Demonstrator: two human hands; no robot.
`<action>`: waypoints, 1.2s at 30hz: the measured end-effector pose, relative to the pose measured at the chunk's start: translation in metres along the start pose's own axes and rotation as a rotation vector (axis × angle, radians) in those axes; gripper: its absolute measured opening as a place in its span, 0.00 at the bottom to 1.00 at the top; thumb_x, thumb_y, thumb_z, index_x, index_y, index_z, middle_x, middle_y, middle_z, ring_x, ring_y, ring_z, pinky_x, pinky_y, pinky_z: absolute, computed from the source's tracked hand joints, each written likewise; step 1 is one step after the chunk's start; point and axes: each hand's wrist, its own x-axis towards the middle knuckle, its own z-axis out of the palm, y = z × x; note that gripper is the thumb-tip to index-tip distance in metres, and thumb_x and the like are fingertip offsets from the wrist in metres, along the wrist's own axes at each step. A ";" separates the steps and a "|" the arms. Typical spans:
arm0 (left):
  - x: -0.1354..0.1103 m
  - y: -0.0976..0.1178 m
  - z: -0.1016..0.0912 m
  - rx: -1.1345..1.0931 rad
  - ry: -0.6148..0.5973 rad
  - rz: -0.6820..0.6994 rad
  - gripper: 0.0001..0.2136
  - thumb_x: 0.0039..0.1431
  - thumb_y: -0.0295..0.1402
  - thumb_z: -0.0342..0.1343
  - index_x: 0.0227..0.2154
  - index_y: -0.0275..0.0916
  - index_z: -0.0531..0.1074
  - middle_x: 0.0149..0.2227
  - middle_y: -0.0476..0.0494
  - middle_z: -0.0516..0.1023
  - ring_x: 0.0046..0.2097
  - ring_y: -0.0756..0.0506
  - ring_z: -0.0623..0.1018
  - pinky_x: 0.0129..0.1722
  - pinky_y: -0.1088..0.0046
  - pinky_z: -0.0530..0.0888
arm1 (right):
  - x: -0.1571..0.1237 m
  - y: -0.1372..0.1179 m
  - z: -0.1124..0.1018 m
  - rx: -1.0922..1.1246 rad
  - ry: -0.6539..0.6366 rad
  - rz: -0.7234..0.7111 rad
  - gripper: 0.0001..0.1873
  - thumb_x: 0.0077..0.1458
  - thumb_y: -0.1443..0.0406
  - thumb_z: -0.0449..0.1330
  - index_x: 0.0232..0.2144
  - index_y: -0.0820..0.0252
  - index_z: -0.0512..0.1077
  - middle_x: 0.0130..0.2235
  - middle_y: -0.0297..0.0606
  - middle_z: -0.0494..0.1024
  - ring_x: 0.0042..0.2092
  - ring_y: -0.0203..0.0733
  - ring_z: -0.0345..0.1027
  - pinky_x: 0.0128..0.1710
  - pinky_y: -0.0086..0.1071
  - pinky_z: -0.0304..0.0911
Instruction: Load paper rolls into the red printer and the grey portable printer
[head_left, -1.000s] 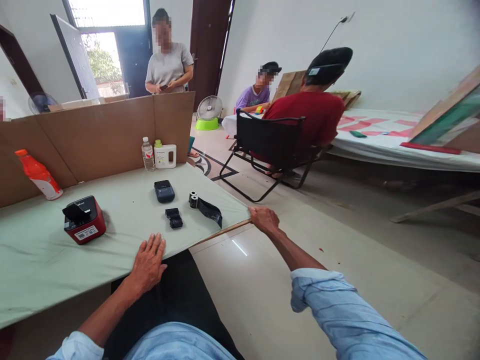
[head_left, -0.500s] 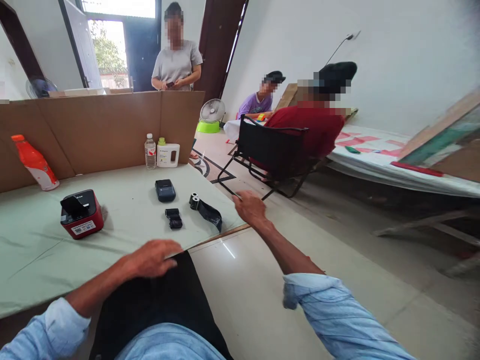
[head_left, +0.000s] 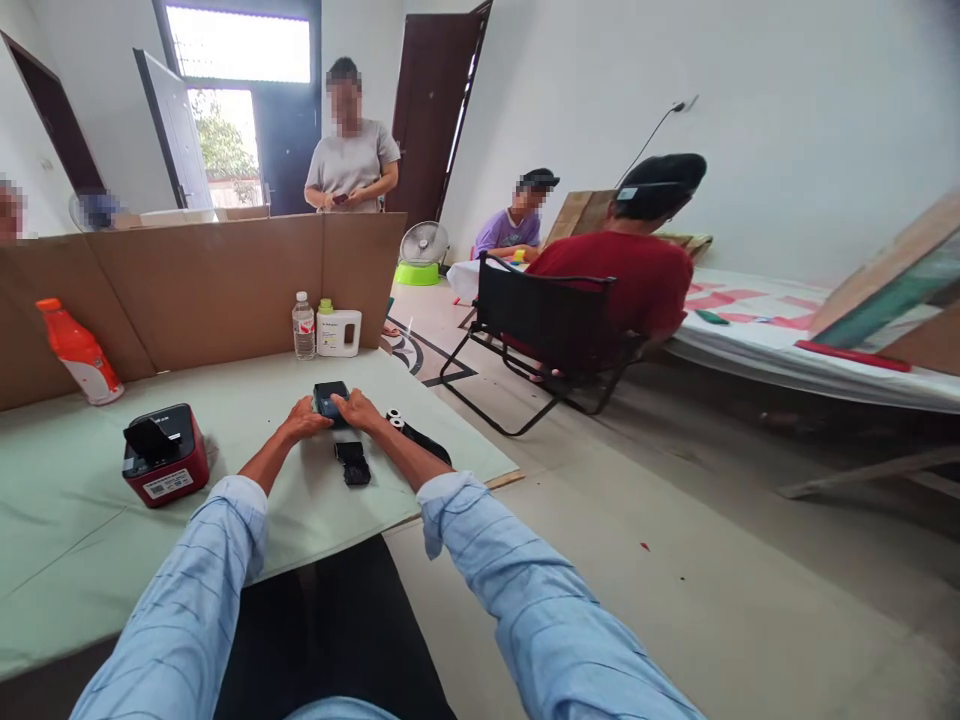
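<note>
A small dark boxy device that looks like a portable printer (head_left: 331, 395) is on the pale green table top (head_left: 247, 420). My left hand (head_left: 306, 416) grips its left side, and my right hand (head_left: 356, 410) closes over its right side with the thumb on top. Just below it lie two black rolls joined by a strip (head_left: 352, 464). A black ribbon roll with white ends (head_left: 395, 419) sits to the right, partly covered by my right forearm. Farther left stands a red and black box-shaped device (head_left: 165, 455) with a raised black flap.
At the back, a cardboard screen (head_left: 225, 285) stands behind an orange bottle (head_left: 79, 350), a clear water bottle (head_left: 304, 327) and a white jug (head_left: 339, 332). Beyond it a person in grey (head_left: 352, 165) stands. A person in red (head_left: 622, 275) sits in a black folding chair (head_left: 544, 305).
Both hands have come forward from the table's front edge and taken hold of the portable printer. My right forearm now crosses over the ribbon roll. The view has tilted slightly up.
</note>
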 end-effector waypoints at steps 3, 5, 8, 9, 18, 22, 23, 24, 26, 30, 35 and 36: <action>0.004 -0.001 0.011 0.020 0.051 -0.011 0.24 0.46 0.30 0.71 0.48 0.31 0.77 0.41 0.39 0.85 0.42 0.41 0.82 0.40 0.71 0.76 | 0.003 0.005 0.005 -0.006 -0.004 0.016 0.23 0.73 0.53 0.55 0.50 0.70 0.77 0.49 0.58 0.84 0.53 0.55 0.78 0.46 0.34 0.68; 0.003 0.000 0.013 0.034 0.087 -0.002 0.23 0.45 0.30 0.71 0.48 0.33 0.77 0.41 0.41 0.85 0.43 0.40 0.82 0.41 0.70 0.76 | 0.002 0.004 0.008 -0.002 0.002 0.005 0.23 0.73 0.54 0.53 0.51 0.69 0.77 0.48 0.56 0.84 0.53 0.53 0.78 0.46 0.33 0.68; -0.008 -0.002 0.003 0.067 0.125 0.011 0.25 0.45 0.30 0.70 0.50 0.34 0.77 0.45 0.39 0.85 0.47 0.39 0.82 0.45 0.68 0.76 | -0.003 -0.004 0.011 0.017 0.010 -0.032 0.23 0.73 0.55 0.53 0.52 0.67 0.77 0.48 0.54 0.84 0.54 0.53 0.78 0.48 0.33 0.68; -0.014 -0.004 -0.002 0.085 0.143 0.023 0.27 0.46 0.30 0.70 0.52 0.35 0.76 0.46 0.39 0.85 0.48 0.38 0.82 0.47 0.67 0.76 | -0.006 -0.008 0.013 0.030 0.006 -0.051 0.22 0.73 0.55 0.53 0.53 0.66 0.77 0.49 0.53 0.84 0.54 0.53 0.78 0.48 0.33 0.68; -0.115 -0.062 -0.054 0.253 0.284 0.012 0.38 0.51 0.34 0.69 0.65 0.36 0.67 0.57 0.33 0.81 0.51 0.37 0.83 0.52 0.61 0.78 | -0.072 -0.043 0.072 0.216 -0.108 -0.245 0.24 0.72 0.56 0.53 0.62 0.63 0.71 0.59 0.51 0.79 0.61 0.52 0.73 0.60 0.39 0.66; -0.137 -0.082 -0.062 0.192 0.228 -0.027 0.39 0.50 0.33 0.69 0.66 0.34 0.67 0.55 0.33 0.82 0.48 0.37 0.84 0.50 0.61 0.80 | -0.093 -0.041 0.094 0.246 -0.123 -0.266 0.27 0.70 0.57 0.56 0.65 0.63 0.69 0.61 0.53 0.77 0.62 0.54 0.72 0.63 0.44 0.65; -0.137 -0.085 -0.065 0.166 0.222 -0.025 0.39 0.49 0.33 0.69 0.66 0.35 0.68 0.55 0.33 0.82 0.48 0.37 0.84 0.49 0.61 0.80 | -0.097 -0.038 0.097 0.245 -0.110 -0.275 0.29 0.69 0.56 0.58 0.66 0.62 0.67 0.63 0.53 0.76 0.64 0.54 0.70 0.64 0.45 0.64; -0.136 -0.088 -0.068 0.140 0.225 -0.019 0.38 0.48 0.32 0.69 0.65 0.35 0.69 0.56 0.32 0.82 0.48 0.37 0.84 0.49 0.61 0.81 | -0.100 -0.036 0.100 0.241 -0.094 -0.288 0.31 0.67 0.56 0.59 0.68 0.62 0.65 0.64 0.53 0.74 0.65 0.55 0.68 0.65 0.46 0.64; -0.131 -0.092 -0.077 0.085 0.228 -0.011 0.38 0.47 0.31 0.69 0.64 0.34 0.70 0.58 0.31 0.81 0.51 0.35 0.84 0.48 0.61 0.81 | -0.107 -0.030 0.102 0.226 -0.062 -0.336 0.37 0.64 0.55 0.62 0.71 0.60 0.61 0.65 0.53 0.73 0.66 0.56 0.66 0.66 0.48 0.63; -0.120 -0.095 -0.092 -0.066 0.167 -0.026 0.38 0.45 0.28 0.66 0.64 0.32 0.71 0.56 0.30 0.82 0.54 0.33 0.83 0.46 0.62 0.81 | -0.118 -0.022 0.104 0.164 -0.007 -0.440 0.48 0.57 0.56 0.69 0.73 0.61 0.56 0.65 0.55 0.71 0.65 0.59 0.65 0.66 0.52 0.63; -0.117 -0.096 -0.092 -0.284 0.070 -0.010 0.39 0.44 0.24 0.61 0.65 0.30 0.71 0.47 0.35 0.86 0.48 0.37 0.85 0.44 0.67 0.80 | -0.121 -0.018 0.105 0.139 0.022 -0.450 0.44 0.59 0.59 0.68 0.73 0.55 0.57 0.63 0.50 0.72 0.64 0.57 0.67 0.64 0.51 0.66; -0.118 -0.096 -0.090 -0.304 0.077 -0.008 0.38 0.44 0.24 0.61 0.64 0.30 0.72 0.46 0.36 0.86 0.47 0.38 0.85 0.44 0.67 0.80 | -0.121 -0.018 0.106 0.134 0.028 -0.448 0.43 0.59 0.59 0.68 0.72 0.55 0.57 0.63 0.50 0.72 0.64 0.57 0.67 0.64 0.51 0.66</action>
